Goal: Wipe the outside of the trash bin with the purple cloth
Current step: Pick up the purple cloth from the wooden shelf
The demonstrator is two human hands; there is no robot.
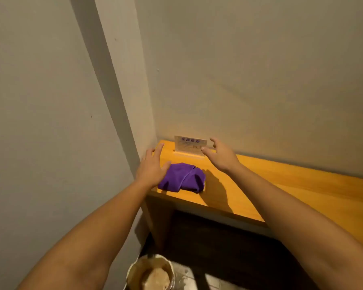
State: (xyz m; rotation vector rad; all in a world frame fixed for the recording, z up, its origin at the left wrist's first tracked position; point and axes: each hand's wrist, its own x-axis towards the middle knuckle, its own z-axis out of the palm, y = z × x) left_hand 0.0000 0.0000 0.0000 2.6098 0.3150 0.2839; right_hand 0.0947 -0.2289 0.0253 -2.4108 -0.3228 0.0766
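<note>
So the purple cloth (181,177) is sitting bunched up near the left end of the wooden shelf (291,185), a bit below the middle of the frame, folded over itself in a lumpy heap, close to the shelf's front edge. The trash bin (150,273) is way down at the bottom centre of the frame, on the floor under the shelf's left end, well apart from the cloth; you're looking straight down into it, the inside looks brownish, and only part of the rim shows before the frame cuts it off. The left hand (152,166) hangs just left of the cloth with fingers spread out straight and grasping nothing, its thumb right at the cloth's upper-left edge; can't really tell if it's actually touching. The right hand (219,153) is up and to the right of the cloth, also relaxed and holding nothing, fingers loosely spread near a small sign card (190,144) that stands upright in a wooden base against the back wall. The print on the card is too blurry to read. Both bare forearms stretch in from the bottom corners, and the right one throws a dark shadow across the shelf top. Plain grey walls fill the whole upper half.
</note>
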